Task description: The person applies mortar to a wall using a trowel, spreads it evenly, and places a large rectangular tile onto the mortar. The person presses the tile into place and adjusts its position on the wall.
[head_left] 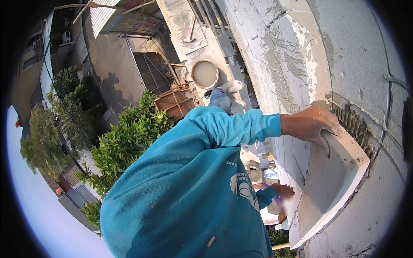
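Right hand point(310, 124) spread flat on block point(331, 180) top, pressing it against wall point(357, 56); left hand point(282, 189) open below.

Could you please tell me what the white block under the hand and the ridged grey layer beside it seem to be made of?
The block looks like lightweight aerated concrete: matte, chalky white, finely pitted, with crisp cut edges. The grey layer looks like cement mortar or adhesive, combed into ridges, probably still wet. The left hand presses on the block's top edge.
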Motion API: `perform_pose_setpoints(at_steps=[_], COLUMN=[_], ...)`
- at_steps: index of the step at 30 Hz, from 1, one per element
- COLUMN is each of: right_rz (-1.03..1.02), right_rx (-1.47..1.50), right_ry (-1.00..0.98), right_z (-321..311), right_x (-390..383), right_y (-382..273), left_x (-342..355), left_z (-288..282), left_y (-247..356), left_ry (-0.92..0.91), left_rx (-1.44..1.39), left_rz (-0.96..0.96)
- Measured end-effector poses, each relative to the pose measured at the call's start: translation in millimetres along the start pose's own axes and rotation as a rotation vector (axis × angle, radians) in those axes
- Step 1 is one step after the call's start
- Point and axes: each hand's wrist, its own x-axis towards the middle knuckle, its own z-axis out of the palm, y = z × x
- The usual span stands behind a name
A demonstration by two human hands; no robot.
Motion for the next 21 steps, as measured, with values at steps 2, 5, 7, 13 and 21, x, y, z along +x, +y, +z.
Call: perform_pose_setpoints(at_steps=[2, 5, 7, 13, 21], right_rz=[0.142, 0.202, 0.165, 0.176, -0.35], right_rx=[-0.055, -0.067, -0.026, -0.215, -0.659], right_ry=[-0.224, -0.59, -0.823, -1.117, -1.07], right_z=[21, 55, 78, 136, 201], right_x=[-29, -66, -87, -97, -120], right_y=[16, 33, 44, 102, 195], left_x=[-3, -18, -26, -153, -454], left_z=[-3, -6, -19, -151, -413], left_y=[-6, -15, -21, -84, -338], left_ry=[-0.021, 0.029, 0.075, 0.422, 0.568], left_rx=[-0.043, -0.067, -0.038, 0.45, 1.279], left_rz=[-0.021, -0.048, -0.107, -0.657, -1.129])
